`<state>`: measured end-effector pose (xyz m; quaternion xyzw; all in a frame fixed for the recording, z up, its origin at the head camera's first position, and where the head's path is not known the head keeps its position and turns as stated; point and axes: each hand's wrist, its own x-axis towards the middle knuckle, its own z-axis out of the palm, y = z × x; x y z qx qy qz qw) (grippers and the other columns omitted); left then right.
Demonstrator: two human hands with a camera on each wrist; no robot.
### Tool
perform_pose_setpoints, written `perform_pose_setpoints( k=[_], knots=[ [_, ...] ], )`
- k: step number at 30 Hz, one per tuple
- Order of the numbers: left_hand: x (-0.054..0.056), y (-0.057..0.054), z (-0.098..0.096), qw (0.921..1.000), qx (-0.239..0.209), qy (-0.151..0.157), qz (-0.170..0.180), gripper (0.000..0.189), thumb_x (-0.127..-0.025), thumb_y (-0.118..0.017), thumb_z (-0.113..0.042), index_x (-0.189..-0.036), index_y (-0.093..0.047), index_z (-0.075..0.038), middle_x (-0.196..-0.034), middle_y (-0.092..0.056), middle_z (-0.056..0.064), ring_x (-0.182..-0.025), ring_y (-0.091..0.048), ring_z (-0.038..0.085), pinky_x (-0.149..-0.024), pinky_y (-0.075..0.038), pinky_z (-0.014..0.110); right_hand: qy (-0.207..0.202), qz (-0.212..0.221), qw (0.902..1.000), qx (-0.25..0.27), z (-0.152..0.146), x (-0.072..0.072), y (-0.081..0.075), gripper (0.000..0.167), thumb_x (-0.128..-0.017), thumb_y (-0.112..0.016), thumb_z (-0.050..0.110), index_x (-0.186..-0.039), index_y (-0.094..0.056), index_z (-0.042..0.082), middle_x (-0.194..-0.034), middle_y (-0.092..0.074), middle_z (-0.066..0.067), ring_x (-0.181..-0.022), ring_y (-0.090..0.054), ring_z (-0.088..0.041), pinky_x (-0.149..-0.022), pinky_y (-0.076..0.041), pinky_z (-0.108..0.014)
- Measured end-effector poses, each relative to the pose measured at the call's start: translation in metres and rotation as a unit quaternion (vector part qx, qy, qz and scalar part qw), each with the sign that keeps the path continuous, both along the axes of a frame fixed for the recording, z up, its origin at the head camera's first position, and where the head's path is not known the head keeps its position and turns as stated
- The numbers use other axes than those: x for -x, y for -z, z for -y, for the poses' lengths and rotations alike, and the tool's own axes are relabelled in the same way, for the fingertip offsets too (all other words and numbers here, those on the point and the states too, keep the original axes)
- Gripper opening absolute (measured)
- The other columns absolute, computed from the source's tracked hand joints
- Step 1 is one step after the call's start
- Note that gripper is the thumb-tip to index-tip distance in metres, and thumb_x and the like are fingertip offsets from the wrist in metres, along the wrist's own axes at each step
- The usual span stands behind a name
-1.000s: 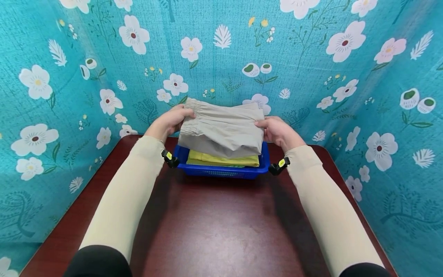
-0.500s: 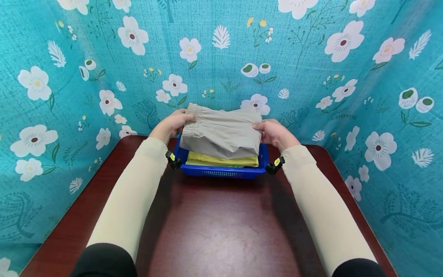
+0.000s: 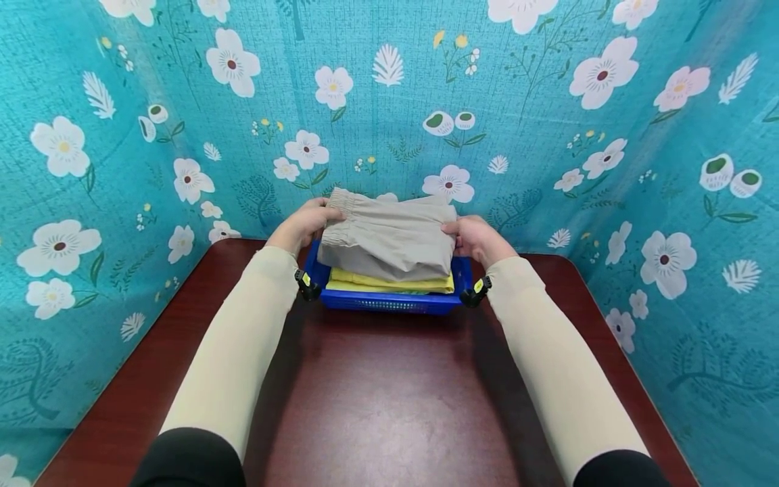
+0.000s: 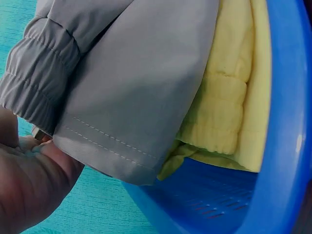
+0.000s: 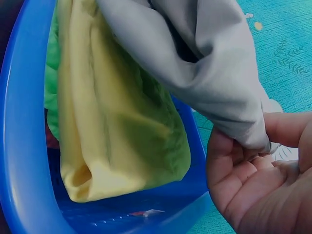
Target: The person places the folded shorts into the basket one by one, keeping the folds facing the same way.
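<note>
Folded grey shorts point(image 3: 389, 233) with a gathered elastic waistband lie over the top of a blue plastic basket point(image 3: 389, 304). My left hand point(image 3: 308, 222) pinches them at the waistband end, thumb on top. At the opposite end my right hand point(image 3: 477, 237) grips the cloth between thumb and curled fingers, as the right wrist view shows. Beneath the shorts, a folded yellow garment point(image 5: 107, 131) with a gathered edge sits in the basket. A strip of green cloth point(image 5: 51, 83) shows along its side.
The basket stands at the far side of a dark red-brown table point(image 3: 389, 399). Right behind it hangs a turquoise flowered curtain point(image 3: 377, 122), which also closes off both sides. A small scrap point(image 5: 146, 213) lies on the basket's floor.
Both hands have lowered the grey shorts toward the basket, and the cloth now covers more of the basket's back. The right hand has shifted slightly left.
</note>
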<state>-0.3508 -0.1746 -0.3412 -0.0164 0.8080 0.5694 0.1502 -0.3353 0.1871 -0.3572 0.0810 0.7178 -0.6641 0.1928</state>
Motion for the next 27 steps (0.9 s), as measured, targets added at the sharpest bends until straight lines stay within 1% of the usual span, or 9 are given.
perform_pose_setpoints(
  k=[3, 7, 10, 13, 16, 19, 21, 24, 27],
  knots=[
    [0.0, 0.005, 0.0, 1.0, 0.0, -0.001, 0.002, 0.058, -0.1, -0.065, -0.025, -0.152, -0.042, -0.015, -0.135, -0.058, 0.009, -0.112, -0.056, 0.023, -0.092, -0.048, 0.039, 0.01, 0.006, 0.9999, -0.003, 0.003, 0.001, 0.002, 0.05, -0.106, -0.056, 0.017, -0.152, -0.042, 0.006, -0.109, -0.065, -0.003, -0.079, -0.069, -0.014, -0.073, -0.058, -0.034],
    [-0.001, 0.011, 0.0, 0.9999, -0.012, -0.001, 0.004, 0.056, -0.101, -0.064, -0.023, -0.152, -0.042, -0.014, -0.135, -0.059, 0.011, -0.113, -0.058, 0.026, -0.091, -0.051, 0.038, 0.024, 0.014, 0.9995, -0.014, 0.006, 0.001, 0.005, 0.05, -0.106, -0.057, 0.017, -0.152, -0.041, 0.005, -0.116, -0.063, -0.005, -0.081, -0.07, -0.014, -0.077, -0.059, -0.034],
    [-0.001, 0.014, 0.0, 0.9997, -0.022, 0.001, 0.009, 0.055, -0.102, -0.063, -0.021, -0.152, -0.042, -0.013, -0.135, -0.058, 0.011, -0.114, -0.059, 0.026, -0.091, -0.052, 0.039, 0.025, 0.015, 0.9992, -0.028, 0.008, 0.002, 0.009, 0.05, -0.106, -0.057, 0.018, -0.152, -0.042, 0.004, -0.12, -0.062, -0.007, -0.084, -0.069, -0.014, -0.081, -0.058, -0.035],
    [0.0, 0.017, 0.0, 0.9998, -0.02, 0.001, 0.009, 0.053, -0.102, -0.063, -0.02, -0.15, -0.044, -0.013, -0.132, -0.059, 0.011, -0.107, -0.061, 0.023, -0.087, -0.053, 0.037, 0.023, 0.014, 0.9989, -0.038, 0.008, 0.003, 0.013, 0.051, -0.106, -0.056, 0.018, -0.153, -0.041, 0.004, -0.127, -0.06, -0.01, -0.088, -0.068, -0.015, -0.086, -0.057, -0.037],
    [0.0, 0.02, 0.001, 0.9999, -0.014, -0.005, 0.005, 0.051, -0.102, -0.064, -0.021, -0.149, -0.045, -0.013, -0.127, -0.062, 0.011, -0.093, -0.063, 0.019, -0.076, -0.053, 0.033, 0.02, 0.006, 0.9987, -0.045, 0.009, 0.003, 0.016, 0.056, -0.106, -0.057, 0.018, -0.156, -0.036, 0.004, -0.137, -0.057, -0.013, -0.094, -0.067, -0.018, -0.093, -0.055, -0.041],
    [0.0, 0.023, 0.0, 0.9996, -0.025, -0.009, 0.011, 0.052, -0.103, -0.063, -0.02, -0.15, -0.044, -0.012, -0.125, -0.063, 0.011, -0.084, -0.065, 0.016, -0.07, -0.055, 0.03, 0.026, 0.005, 0.9983, -0.053, 0.01, 0.003, 0.019, 0.058, -0.105, -0.058, 0.018, -0.157, -0.035, 0.003, -0.141, -0.053, -0.015, -0.1, -0.065, -0.021, -0.098, -0.053, -0.044],
    [0.0, 0.026, -0.002, 0.999, -0.036, -0.01, 0.023, 0.052, -0.103, -0.063, -0.019, -0.151, -0.043, -0.012, -0.127, -0.062, 0.011, -0.086, -0.067, 0.016, -0.071, -0.057, 0.031, 0.031, 0.008, 0.9976, -0.062, 0.01, 0.003, 0.021, 0.057, -0.105, -0.058, 0.018, -0.155, -0.037, 0.003, -0.142, -0.053, -0.016, -0.104, -0.064, -0.023, -0.099, -0.053, -0.045],
    [0.001, 0.028, -0.002, 0.9983, -0.045, -0.01, 0.037, 0.052, -0.103, -0.062, -0.017, -0.151, -0.041, -0.011, -0.13, -0.06, 0.011, -0.094, -0.067, 0.019, -0.074, -0.059, 0.032, 0.032, 0.013, 0.9966, -0.075, 0.011, 0.003, 0.022, 0.052, -0.105, -0.058, 0.017, -0.152, -0.042, 0.002, -0.141, -0.054, -0.016, -0.109, -0.064, -0.025, -0.1, -0.053, -0.045],
    [0.002, 0.028, -0.001, 0.9987, -0.04, -0.013, 0.028, 0.051, -0.104, -0.061, -0.017, -0.15, -0.042, -0.01, -0.132, -0.06, 0.012, -0.098, -0.066, 0.021, -0.075, -0.058, 0.033, 0.029, 0.0, 0.9958, -0.087, 0.013, 0.003, 0.02, 0.051, -0.104, -0.059, 0.016, -0.151, -0.042, 0.001, -0.142, -0.052, -0.017, -0.115, -0.062, -0.028, -0.1, -0.054, -0.046]
  ],
)
